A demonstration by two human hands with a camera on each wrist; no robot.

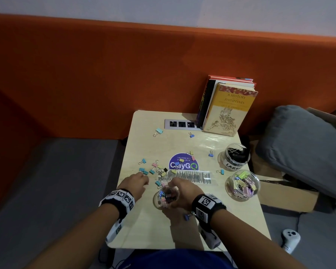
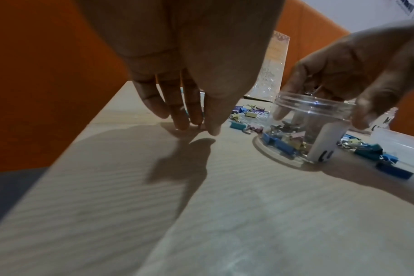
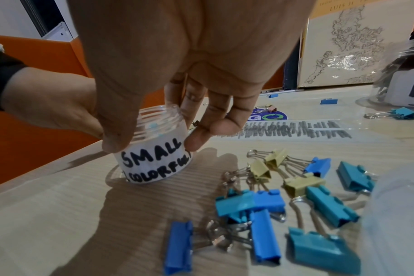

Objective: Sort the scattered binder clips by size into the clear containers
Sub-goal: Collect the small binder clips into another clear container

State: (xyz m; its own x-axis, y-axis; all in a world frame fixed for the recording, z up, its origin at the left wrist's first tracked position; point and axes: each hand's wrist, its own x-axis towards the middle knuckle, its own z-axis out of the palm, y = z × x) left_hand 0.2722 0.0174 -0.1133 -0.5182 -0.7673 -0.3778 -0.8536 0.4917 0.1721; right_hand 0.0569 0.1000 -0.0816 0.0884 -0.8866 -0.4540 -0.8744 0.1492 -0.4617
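Our right hand (image 3: 177, 78) grips the small jar (image 3: 154, 149) by its rim, upright at the table's near edge; left hand (image 2: 177, 74) fingers extended onto scattered clips (image 1: 151, 171)—light, stiff, slippery; we'd pinch their wire handles.

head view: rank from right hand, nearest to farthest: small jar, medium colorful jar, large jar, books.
1. small jar: gripped by the right hand
2. medium colorful jar: to its right
3. large jar: right, farther back
4. books: back edge of table
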